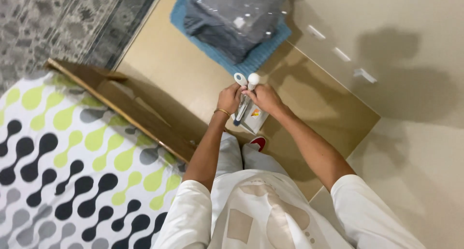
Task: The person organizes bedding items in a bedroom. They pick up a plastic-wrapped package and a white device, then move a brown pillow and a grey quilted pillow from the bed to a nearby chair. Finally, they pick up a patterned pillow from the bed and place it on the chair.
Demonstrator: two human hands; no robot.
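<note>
Both hands meet at chest ht. over the beige tiled floor. Left hand, gold bangle at wrist, and right hand are both closed around a slim white-and-blue plastic tool w/ round white knob, held upright. A white card pkg hangs just below, touching the tool. Folded grey fabric in clear plastic lies on a blue mat ahead; patterned bedsheet at left.

The fingers hide the grip; the small box is perhaps too blurred.

bright indoor light, soft shadows on the wall, slight blur.
</note>
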